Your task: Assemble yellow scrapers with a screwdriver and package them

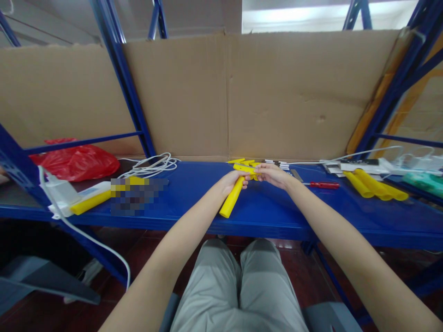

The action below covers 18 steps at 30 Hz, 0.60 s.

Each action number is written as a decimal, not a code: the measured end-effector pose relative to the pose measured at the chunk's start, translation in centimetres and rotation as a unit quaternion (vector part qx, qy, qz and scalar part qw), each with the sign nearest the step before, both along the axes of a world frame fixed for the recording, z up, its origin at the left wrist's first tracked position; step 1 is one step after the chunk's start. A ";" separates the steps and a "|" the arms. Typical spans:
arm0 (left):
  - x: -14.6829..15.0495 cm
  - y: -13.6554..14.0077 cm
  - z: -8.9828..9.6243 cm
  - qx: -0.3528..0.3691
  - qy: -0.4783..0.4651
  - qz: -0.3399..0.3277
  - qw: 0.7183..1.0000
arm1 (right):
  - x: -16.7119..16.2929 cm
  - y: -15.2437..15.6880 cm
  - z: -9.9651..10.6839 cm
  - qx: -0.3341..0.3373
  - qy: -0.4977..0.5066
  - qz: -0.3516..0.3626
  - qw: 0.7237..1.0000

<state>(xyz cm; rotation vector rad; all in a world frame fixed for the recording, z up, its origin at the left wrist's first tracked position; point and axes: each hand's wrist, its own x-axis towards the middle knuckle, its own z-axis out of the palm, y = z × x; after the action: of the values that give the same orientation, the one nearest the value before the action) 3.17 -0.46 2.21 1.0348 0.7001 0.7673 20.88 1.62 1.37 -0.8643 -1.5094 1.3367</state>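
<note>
My left hand (234, 181) is closed around a yellow tube-shaped handle (231, 199), whose lower end points toward me over the table's front part. At the handle's top is a yellow crosspiece (243, 168); whether the two are one part, I cannot tell. Fingers of my right hand (272, 175) pinch the right end of that crosspiece. Anything small between the fingertips is hidden. Just behind my hands lie several more yellow pieces (237, 161). To the right of my right hand rests a screwdriver with a red handle (324, 185).
Several yellow tubes (375, 186) lie on the blue table (194, 203) at the right. White cables (152, 165), a red plastic bag (81, 161) and a white power strip (64, 196) are at the left. A cardboard wall (180, 101) stands behind, between blue posts (126, 87).
</note>
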 end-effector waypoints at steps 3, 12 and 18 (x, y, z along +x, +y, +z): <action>0.1 0.0 -0.1 0.007 0.011 0.016 1.000 | 0.0 0.1 -0.1 0.015 -0.011 0.018 1.000; 0.0 -0.1 -0.1 0.002 0.033 0.017 0.999 | 0.1 0.5 -0.6 0.019 -0.037 0.031 0.999; 0.3 -0.7 0.3 0.006 0.055 0.040 0.998 | -0.2 0.1 -0.4 -0.014 -0.038 0.025 0.999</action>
<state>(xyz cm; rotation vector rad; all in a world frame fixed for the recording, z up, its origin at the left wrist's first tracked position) 3.48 -1.11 2.49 1.0710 0.8369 0.7873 20.69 1.72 0.96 -0.9085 -1.5833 1.3770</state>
